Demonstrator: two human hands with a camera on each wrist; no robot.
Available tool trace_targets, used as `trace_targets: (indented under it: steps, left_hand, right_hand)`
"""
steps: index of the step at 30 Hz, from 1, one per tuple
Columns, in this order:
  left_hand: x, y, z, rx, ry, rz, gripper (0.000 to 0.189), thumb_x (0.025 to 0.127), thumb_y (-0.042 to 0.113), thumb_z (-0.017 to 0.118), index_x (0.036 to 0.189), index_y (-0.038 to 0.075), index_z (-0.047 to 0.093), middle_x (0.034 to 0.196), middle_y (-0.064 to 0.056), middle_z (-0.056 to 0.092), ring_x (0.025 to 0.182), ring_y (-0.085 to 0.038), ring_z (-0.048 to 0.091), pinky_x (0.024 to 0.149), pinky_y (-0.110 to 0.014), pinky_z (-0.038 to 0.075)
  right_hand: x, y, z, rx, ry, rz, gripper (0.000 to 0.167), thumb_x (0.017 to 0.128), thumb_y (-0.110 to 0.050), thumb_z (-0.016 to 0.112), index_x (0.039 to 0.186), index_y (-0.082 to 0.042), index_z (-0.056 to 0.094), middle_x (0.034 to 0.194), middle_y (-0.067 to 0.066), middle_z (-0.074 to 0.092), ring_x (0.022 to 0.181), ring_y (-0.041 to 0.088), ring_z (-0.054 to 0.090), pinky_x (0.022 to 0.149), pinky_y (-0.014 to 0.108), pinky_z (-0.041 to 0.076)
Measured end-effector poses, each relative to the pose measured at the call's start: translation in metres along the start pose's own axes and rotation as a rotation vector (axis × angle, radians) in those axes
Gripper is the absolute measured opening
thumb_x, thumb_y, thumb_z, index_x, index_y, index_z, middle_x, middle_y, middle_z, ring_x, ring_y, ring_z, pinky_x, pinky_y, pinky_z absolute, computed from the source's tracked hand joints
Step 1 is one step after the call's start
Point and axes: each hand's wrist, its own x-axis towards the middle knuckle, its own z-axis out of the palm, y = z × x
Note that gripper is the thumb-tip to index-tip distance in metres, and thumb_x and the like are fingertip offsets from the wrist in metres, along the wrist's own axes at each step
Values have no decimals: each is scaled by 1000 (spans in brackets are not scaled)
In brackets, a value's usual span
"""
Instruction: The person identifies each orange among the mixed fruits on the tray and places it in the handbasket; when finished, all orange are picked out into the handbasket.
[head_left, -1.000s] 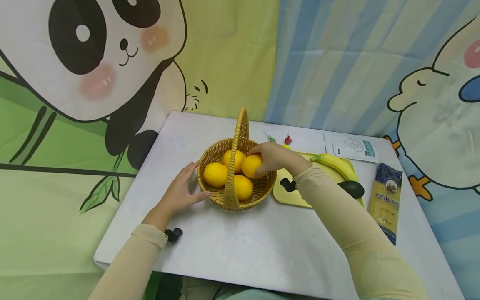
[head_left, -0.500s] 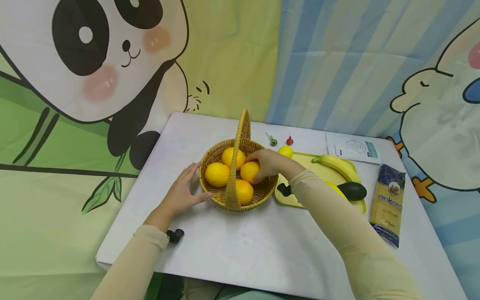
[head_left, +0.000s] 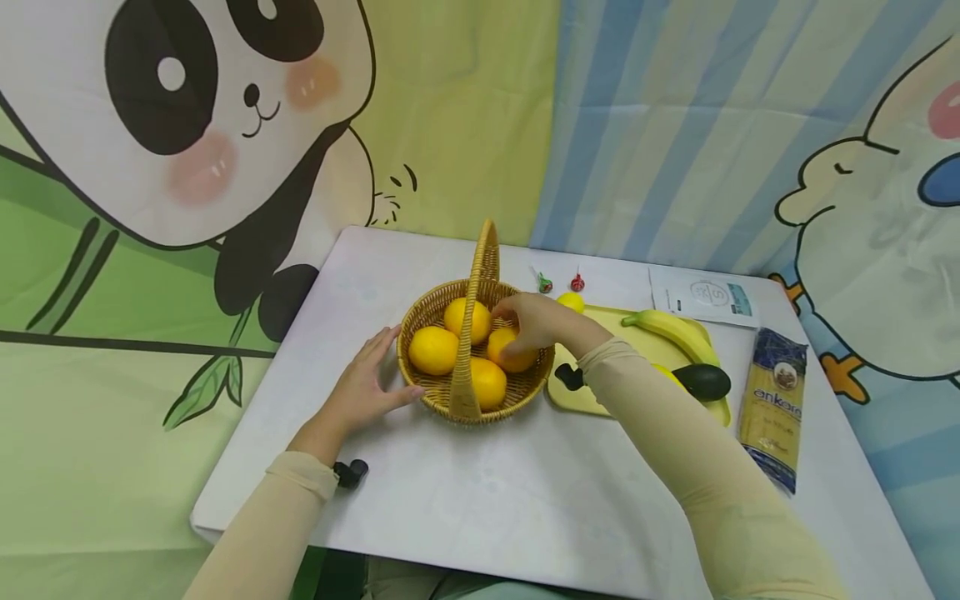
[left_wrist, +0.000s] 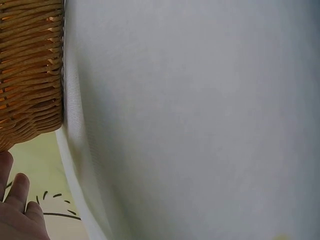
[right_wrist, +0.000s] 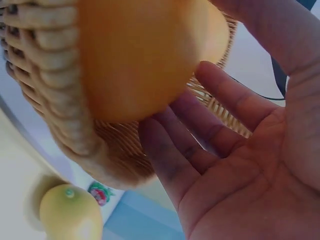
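Note:
A round wicker basket (head_left: 433,398) with a tall handle holds several oranges (head_left: 432,350). My right hand (head_left: 542,321) reaches over the basket's right rim, thumb and fingers spread around the rightmost orange (head_left: 516,358). In the right wrist view, the palm faces the camera and the relaxed fingers (right_wrist: 167,160) lie right at the edge of an orange (right_wrist: 135,60). My left hand (head_left: 360,387) lies along the basket's left side, fingers extended and thumb pointing to its front. The left wrist view shows its fingertips (left_wrist: 19,187) close by the wicker side (left_wrist: 30,70).
Right of the basket, a yellow tray (head_left: 577,402) bears a banana (head_left: 675,335) and a dark avocado-like fruit (head_left: 703,382). A lemon (head_left: 572,301) lies near its back left corner. Two lollipops (head_left: 577,283), a white packet (head_left: 705,295) and an ankara pasta bag (head_left: 774,408) lie around it.
The rightmost orange has settled slightly right and lower in the basket, and my right hand's fingers have loosened from it. My left hand stays beside the basket.

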Motion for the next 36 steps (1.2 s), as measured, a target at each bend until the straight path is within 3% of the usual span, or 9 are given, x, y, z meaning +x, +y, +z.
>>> trace_targets:
  steps: [6, 13, 26, 36]
  left_hand:
    - [0, 1, -1, 1, -4, -7, 118, 77, 64, 85, 168, 32, 19, 176, -13, 19, 163, -40, 17, 127, -70, 21]
    - [1, -2, 2, 1, 0, 4, 117, 77, 61, 87, 169, 30, 20, 176, -15, 20, 162, -40, 18, 127, -70, 21]
    - [5, -6, 3, 15, 5, 28, 116, 77, 61, 87, 168, 31, 21, 175, -14, 21, 163, -40, 18, 127, -71, 20]
    - [6, -5, 1, 19, -7, 22, 116, 79, 59, 87, 169, 29, 20, 175, -15, 21, 162, -40, 19, 125, -73, 22]
  right_hand:
    - [-3, -2, -9, 41, 41, -39, 77, 84, -34, 88, 148, -4, 56, 149, 17, 61, 137, 37, 58, 118, 50, 48]
    - [-12, -1, -15, 91, 157, -67, 84, 88, -39, 85, 156, -8, 47, 158, 11, 53, 145, 34, 52, 121, 50, 44]
    - [-46, 9, -18, 198, 373, -62, 79, 91, -47, 80, 157, -19, 48, 159, 8, 50, 139, 33, 55, 116, 54, 47]
    - [-80, 30, -21, 177, 563, -37, 73, 93, -48, 77, 156, -23, 50, 153, 7, 54, 127, 28, 55, 109, 52, 48]
